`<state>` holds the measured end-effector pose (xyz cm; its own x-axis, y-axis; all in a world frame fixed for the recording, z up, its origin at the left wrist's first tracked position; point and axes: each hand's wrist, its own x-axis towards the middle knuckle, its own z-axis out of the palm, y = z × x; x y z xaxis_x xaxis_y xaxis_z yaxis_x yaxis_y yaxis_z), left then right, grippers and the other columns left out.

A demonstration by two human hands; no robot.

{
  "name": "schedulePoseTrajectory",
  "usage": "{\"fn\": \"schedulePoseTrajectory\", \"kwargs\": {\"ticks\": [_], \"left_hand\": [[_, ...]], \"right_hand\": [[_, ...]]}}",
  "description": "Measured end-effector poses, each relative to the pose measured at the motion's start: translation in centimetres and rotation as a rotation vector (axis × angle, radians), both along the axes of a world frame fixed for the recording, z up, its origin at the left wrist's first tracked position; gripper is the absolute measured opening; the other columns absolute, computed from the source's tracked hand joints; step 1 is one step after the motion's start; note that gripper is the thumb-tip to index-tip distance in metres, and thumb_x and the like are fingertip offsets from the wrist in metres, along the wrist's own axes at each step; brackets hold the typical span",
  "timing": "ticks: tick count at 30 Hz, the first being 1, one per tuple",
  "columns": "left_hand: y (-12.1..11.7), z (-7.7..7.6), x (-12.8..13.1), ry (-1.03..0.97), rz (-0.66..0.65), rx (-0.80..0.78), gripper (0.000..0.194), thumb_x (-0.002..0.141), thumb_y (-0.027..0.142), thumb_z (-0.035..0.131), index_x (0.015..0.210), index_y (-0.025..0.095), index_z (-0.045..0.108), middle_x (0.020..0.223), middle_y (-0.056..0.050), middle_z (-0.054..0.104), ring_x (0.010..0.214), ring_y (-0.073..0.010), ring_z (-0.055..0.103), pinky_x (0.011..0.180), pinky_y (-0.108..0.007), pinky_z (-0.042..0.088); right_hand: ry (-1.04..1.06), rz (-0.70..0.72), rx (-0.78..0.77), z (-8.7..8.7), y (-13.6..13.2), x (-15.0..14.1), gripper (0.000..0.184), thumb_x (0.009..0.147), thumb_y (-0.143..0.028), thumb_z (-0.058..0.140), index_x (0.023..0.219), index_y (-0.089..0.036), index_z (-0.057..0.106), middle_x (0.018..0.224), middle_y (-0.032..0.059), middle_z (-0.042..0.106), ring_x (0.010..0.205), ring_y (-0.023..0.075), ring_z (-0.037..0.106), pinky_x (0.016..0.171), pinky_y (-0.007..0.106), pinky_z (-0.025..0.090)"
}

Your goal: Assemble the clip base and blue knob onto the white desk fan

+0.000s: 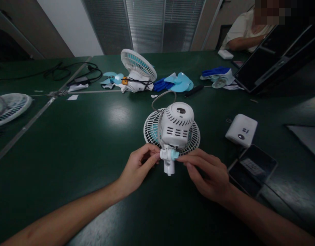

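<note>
A white fan head (178, 124) rests grille-down on the table, its vented motor housing up and its neck toward me. My left hand (142, 162) is closed, thumb and fingers pinching the left side of the white neck joint (169, 167). On the joint's right side sits a light blue knob (175, 155). Fingertips of my right hand (210, 172) are at this knob, with the thumb curled just below. Behind the housing, the round white grille (151, 128) shows pale blue blades through its bars. A grey cord (157, 99) loops behind the fan.
Farther back lie another white fan (138, 70), light blue blades (181, 82), blue-and-white gloves (217, 76) and black cables (70, 71). Right of me are a white power bank (242, 130) and a dark flat device (252, 169). A person (247, 32) sits across the table.
</note>
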<state>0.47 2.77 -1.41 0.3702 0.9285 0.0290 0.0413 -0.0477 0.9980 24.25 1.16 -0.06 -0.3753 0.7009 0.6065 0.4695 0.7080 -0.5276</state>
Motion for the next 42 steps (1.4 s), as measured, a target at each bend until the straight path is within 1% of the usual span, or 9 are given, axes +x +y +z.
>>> {"fn": "schedulePoseTrajectory", "kwargs": {"ticks": [3,7,11,15,23,28,32,37,42], "left_hand": [[0.01,-0.06,-0.02,0.017,-0.001,-0.002,0.015,0.101,0.028,0.059,0.101,0.015,0.066,0.087,-0.004,0.065,0.078,-0.0152,0.060,0.068,-0.025,0.050],[0.01,-0.07,-0.02,0.017,-0.002,0.004,0.014,0.101,0.028,0.060,0.100,0.016,0.066,0.088,-0.004,0.066,0.077,-0.0149,0.061,0.069,-0.025,0.051],[0.00,-0.07,-0.06,0.027,-0.003,0.001,0.015,0.101,0.029,0.060,0.101,0.016,0.066,0.090,-0.005,0.067,0.078,-0.0154,0.061,0.070,-0.025,0.051],[-0.01,-0.08,-0.08,0.020,-0.006,0.002,0.014,0.101,0.029,0.060,0.101,0.016,0.066,0.089,-0.004,0.066,0.079,-0.0149,0.061,0.070,-0.025,0.051],[0.03,0.14,0.02,0.018,0.000,-0.001,0.013,0.101,0.027,0.060,0.100,0.015,0.066,0.089,-0.005,0.067,0.077,-0.0148,0.061,0.068,-0.025,0.051],[0.03,0.37,0.09,0.015,-0.003,0.007,0.013,0.100,0.026,0.059,0.100,0.015,0.066,0.090,-0.005,0.067,0.077,-0.0146,0.061,0.068,-0.025,0.051],[0.01,0.20,0.03,0.010,-0.006,0.008,0.012,0.101,0.026,0.060,0.099,0.015,0.066,0.089,-0.004,0.066,0.078,-0.0140,0.060,0.070,-0.024,0.050],[-0.03,-0.18,-0.12,0.016,-0.018,0.013,0.012,0.101,0.026,0.059,0.102,0.016,0.066,0.090,-0.004,0.066,0.079,-0.0142,0.061,0.071,-0.024,0.051],[-0.02,-0.07,-0.09,0.019,-0.009,0.008,0.014,0.101,0.028,0.060,0.101,0.016,0.066,0.091,-0.005,0.067,0.080,-0.0149,0.061,0.071,-0.025,0.051]], "right_hand": [[-0.019,0.017,0.029,0.17,-0.11,-0.03,0.032,0.094,-0.007,0.053,0.120,-0.020,0.067,0.092,0.0029,0.072,0.073,0.0112,0.069,0.056,0.024,0.051],[0.004,-0.024,0.015,0.21,0.03,-0.20,0.035,0.095,-0.007,0.052,0.124,-0.021,0.066,0.090,0.0024,0.071,0.072,0.0117,0.068,0.057,0.024,0.052],[0.022,-0.081,-0.033,0.25,0.32,-0.33,0.031,0.096,-0.009,0.051,0.118,-0.021,0.069,0.089,0.0024,0.069,0.070,0.0114,0.067,0.056,0.022,0.052],[0.031,-0.090,-0.077,0.26,0.52,-0.36,0.024,0.096,-0.010,0.051,0.108,-0.019,0.070,0.090,0.0033,0.069,0.073,0.0124,0.067,0.061,0.024,0.054],[0.042,-0.038,-0.028,0.19,0.32,-0.24,0.022,0.092,-0.009,0.053,0.101,-0.019,0.071,0.083,0.0019,0.069,0.067,0.0119,0.066,0.054,0.024,0.051],[0.025,-0.008,0.034,0.63,-0.07,-0.22,0.031,0.092,-0.007,0.052,0.114,-0.020,0.070,0.085,0.0018,0.071,0.068,0.0116,0.068,0.054,0.024,0.051],[0.023,-0.033,0.017,0.46,0.06,-0.22,0.035,0.094,-0.007,0.052,0.123,-0.021,0.066,0.087,0.0015,0.069,0.070,0.0112,0.066,0.054,0.024,0.051],[0.042,-0.079,-0.037,0.09,0.41,-0.24,0.028,0.095,-0.007,0.052,0.115,-0.018,0.068,0.088,0.0023,0.067,0.071,0.0104,0.065,0.057,0.023,0.050],[0.048,-0.079,-0.082,-0.14,0.46,-0.24,0.022,0.094,-0.008,0.053,0.104,-0.018,0.069,0.089,0.0026,0.067,0.072,0.0109,0.065,0.060,0.023,0.050]]}}
